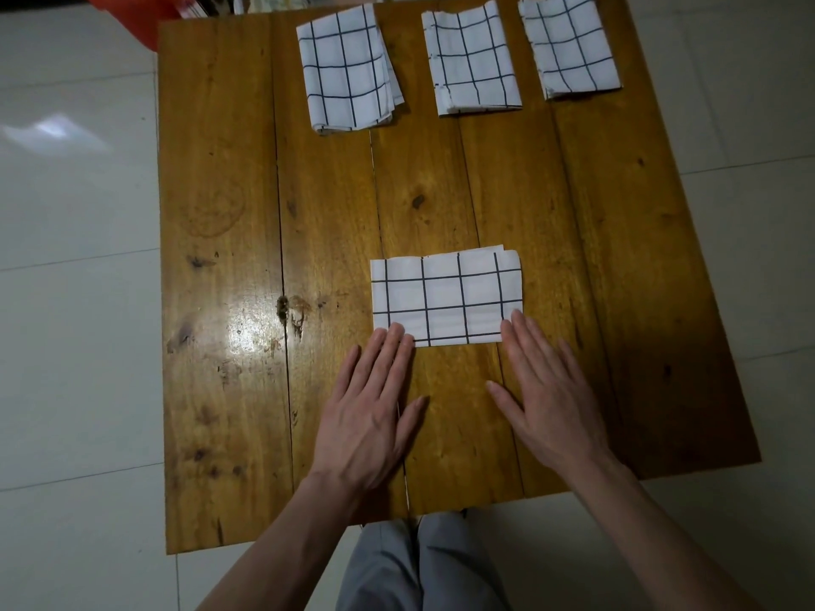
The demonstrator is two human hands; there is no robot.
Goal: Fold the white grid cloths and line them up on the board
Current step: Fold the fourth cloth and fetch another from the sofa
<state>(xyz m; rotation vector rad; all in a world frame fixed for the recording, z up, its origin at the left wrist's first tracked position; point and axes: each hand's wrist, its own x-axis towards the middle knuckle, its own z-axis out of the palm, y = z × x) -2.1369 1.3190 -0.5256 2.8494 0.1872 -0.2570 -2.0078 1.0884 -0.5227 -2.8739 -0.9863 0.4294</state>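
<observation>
Desk [335, 240]: glossy varnished wooden planks with dark knots, seams and a bright glare patch at left; its far edge is cut off by the frame. Near cloth [445, 297]: white fabric with a dark grid, folded to a flat rectangle lying crosswise, layered edges showing at its far right corner. Left hand [370, 416] and right hand [547, 399]: fingers straight and spread flat, tips resting on the cloth's near corners, palms on the wood, gripping nothing. Three folded cloths line the far edge: left [346, 68], layers slightly fanned; middle [472, 59]; right [571, 46], top cropped. Pale tiled floor [75, 213] surrounds; a red object [132, 11] at top left is hard to identify; grey trousers [419, 566] below.
</observation>
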